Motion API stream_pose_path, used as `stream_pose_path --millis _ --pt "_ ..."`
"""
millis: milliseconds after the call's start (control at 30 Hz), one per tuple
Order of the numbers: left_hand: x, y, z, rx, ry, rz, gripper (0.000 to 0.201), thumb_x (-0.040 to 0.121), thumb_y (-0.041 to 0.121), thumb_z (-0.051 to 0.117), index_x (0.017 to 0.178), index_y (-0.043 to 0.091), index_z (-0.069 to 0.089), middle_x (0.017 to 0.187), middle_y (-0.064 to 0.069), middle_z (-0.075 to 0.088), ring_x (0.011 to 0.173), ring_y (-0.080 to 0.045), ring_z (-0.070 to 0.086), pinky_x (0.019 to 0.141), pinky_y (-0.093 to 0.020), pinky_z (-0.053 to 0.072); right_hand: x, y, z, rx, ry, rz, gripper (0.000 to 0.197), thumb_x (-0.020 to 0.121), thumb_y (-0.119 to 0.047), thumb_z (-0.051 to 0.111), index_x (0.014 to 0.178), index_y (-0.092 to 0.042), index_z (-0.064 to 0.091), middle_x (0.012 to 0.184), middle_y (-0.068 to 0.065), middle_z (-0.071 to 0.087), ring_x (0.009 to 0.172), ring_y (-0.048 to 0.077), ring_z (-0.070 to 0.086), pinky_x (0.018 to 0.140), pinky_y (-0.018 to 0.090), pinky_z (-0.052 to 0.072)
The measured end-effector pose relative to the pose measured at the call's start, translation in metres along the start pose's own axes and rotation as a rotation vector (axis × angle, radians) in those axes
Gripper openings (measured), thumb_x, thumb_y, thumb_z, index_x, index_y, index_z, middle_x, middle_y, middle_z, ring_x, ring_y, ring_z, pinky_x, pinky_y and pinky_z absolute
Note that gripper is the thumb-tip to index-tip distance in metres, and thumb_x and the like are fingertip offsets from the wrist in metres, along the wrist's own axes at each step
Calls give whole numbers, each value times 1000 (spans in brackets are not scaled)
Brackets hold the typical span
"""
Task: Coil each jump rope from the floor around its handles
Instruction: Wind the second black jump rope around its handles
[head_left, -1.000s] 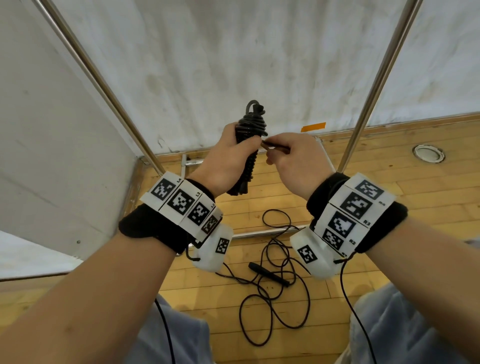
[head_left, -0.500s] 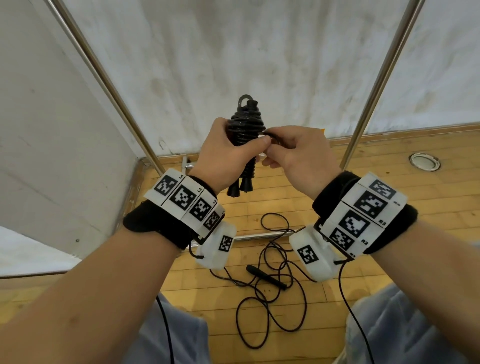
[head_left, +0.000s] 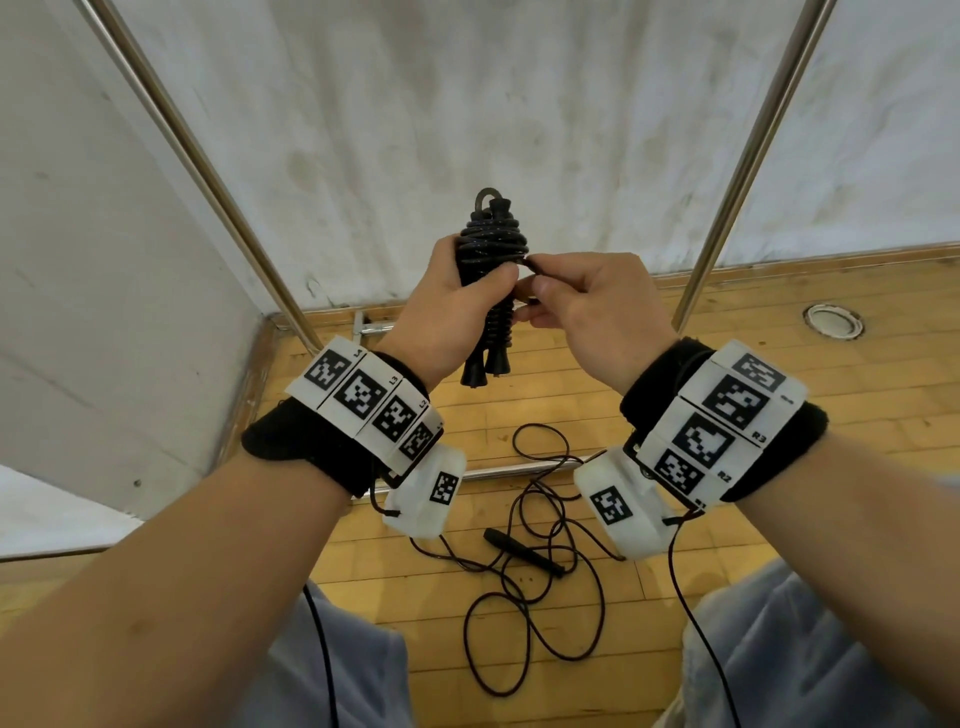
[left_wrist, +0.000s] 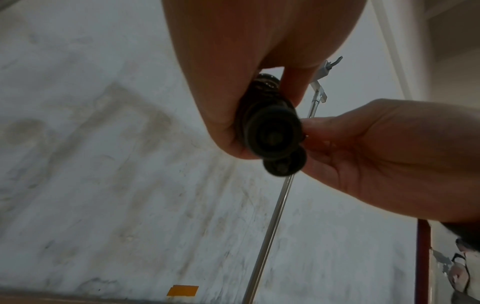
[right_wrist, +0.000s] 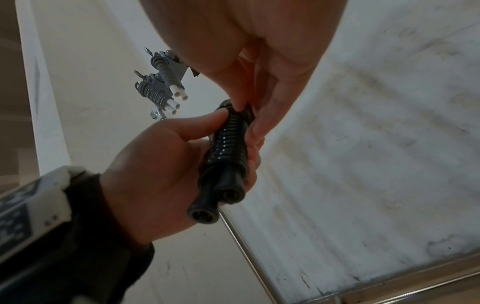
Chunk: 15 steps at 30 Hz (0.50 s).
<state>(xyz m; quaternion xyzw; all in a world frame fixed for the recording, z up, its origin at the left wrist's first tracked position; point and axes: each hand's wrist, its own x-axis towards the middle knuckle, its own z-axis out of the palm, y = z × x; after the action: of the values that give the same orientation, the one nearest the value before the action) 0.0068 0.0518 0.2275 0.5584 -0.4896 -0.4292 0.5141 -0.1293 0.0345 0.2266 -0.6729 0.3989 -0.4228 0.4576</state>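
Note:
My left hand (head_left: 457, 306) grips a black jump rope bundle (head_left: 491, 244), held upright at chest height with its cord coiled round the two handles. The handle ends (head_left: 483, 371) stick out below my palm, also seen end-on (left_wrist: 272, 133) and from the side (right_wrist: 223, 185). My right hand (head_left: 576, 306) pinches the loose end of the cord (head_left: 532, 266) against the coil. A second black jump rope (head_left: 535, 561) lies uncoiled on the wooden floor below my wrists, one handle (head_left: 522, 551) showing.
White walls meet in a corner ahead. Two slanted metal poles (head_left: 197, 150) (head_left: 748, 166) of a frame stand left and right, with a base bar (head_left: 498, 472) on the floor. A round floor fitting (head_left: 834, 321) sits at right. Coiled grey and white ropes (right_wrist: 163, 86) hang on the wall.
Both hands have lifted the bundle and turned it more upright. My right hand has drawn the cord end in close to the coil.

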Motion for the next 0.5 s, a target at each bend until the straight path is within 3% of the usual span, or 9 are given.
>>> stream_pose_path --millis 167,367,500 --pt "-2 -1 -1 67 36 46 49 76 36 61 119 16 46 111 -2 60 104 -20 62 90 -46 53 4 0 1 43 31 31 30 91 -3 52 87 -28 66 81 -6 70 69 7 69 72 23 57" --pt "-3 -5 -1 209 95 120 31 93 25 59 121 14 51 106 4 60 103 -13 59 91 -42 52 4 4 2 71 64 50 19 88 -6 60 96 -21 69 77 -5 70 67 11 70 68 22 58" --pt "-6 -4 3 167 44 71 33 95 20 53 126 15 43 103 3 59 95 -21 62 88 -45 53 2 3 2 83 58 60 22 86 -6 63 76 -25 71 66 -7 71 64 13 70 67 24 58"
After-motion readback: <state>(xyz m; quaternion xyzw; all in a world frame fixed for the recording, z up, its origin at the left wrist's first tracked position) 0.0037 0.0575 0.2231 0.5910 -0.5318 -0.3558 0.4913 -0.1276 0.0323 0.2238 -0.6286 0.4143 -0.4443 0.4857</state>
